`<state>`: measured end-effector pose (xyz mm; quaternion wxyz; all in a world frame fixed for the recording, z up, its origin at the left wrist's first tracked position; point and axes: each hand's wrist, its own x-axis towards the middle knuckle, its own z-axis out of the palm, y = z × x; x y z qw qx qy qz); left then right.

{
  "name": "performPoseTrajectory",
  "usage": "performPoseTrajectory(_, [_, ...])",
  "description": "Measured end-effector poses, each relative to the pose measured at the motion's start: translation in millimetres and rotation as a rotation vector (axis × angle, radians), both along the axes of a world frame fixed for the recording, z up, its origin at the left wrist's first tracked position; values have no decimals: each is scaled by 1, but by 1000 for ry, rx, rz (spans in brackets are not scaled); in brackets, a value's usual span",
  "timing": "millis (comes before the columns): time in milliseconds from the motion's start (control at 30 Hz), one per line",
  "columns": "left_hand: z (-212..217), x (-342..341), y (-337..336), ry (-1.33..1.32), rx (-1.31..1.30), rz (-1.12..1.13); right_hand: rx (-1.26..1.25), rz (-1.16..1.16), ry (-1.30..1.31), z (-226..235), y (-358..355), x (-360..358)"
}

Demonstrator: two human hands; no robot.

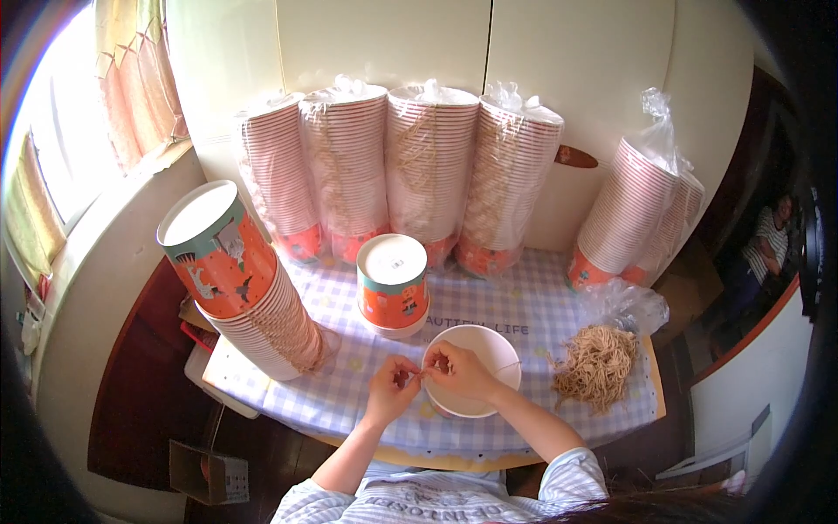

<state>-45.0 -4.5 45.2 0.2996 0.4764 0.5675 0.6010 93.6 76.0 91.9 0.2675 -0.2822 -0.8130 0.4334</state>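
My left hand (395, 387) and my right hand (460, 372) meet fingertip to fingertip over the near left rim of a white paper tub (474, 335). Both are closed in a pinch on a thin piece of twine, mostly hidden by the fingers. A tan end of the twine (509, 365) shows beyond my right hand, above the tub's right side. The tub stands upright with its mouth toward me. To its right lies a loose heap of tan twine (599, 368). Behind my left hand, an orange and green paper tub (393, 291) stands upside down.
Tall stacks of nested tubs in clear plastic bags (431, 166) line the table's back; more bagged stacks (624, 210) lean at right. A leaning stack (258, 319) stands left. A crumpled plastic bag (627, 302) lies behind the twine heap. A checked cloth (340, 371) covers the table.
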Motion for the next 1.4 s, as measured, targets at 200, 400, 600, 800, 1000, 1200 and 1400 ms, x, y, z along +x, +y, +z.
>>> performPoseTrajectory(200, [-7,-5,6,-382,27,-160,9,30,2,-3,1,0])
performPoseTrajectory(400, [-2,-9,7,-672,-10,-294,57,59,29,-2,2,2])
performPoseTrajectory(600, [-1,-13,9,-829,-73,-344,20,89,-28,8,-3,1])
performPoseTrajectory(800, [5,-12,9,-796,-83,-320,42,45,50,5,-4,1])
performPoseTrajectory(1000, [3,-12,9,-756,-89,-323,137,23,63,2,0,2])
performPoseTrajectory(1200, [-10,-13,10,-512,-63,-239,105,1,63,2,0,1])
performPoseTrajectory(1400, [-10,-10,10,33,31,-161,38,3,68,2,2,1])
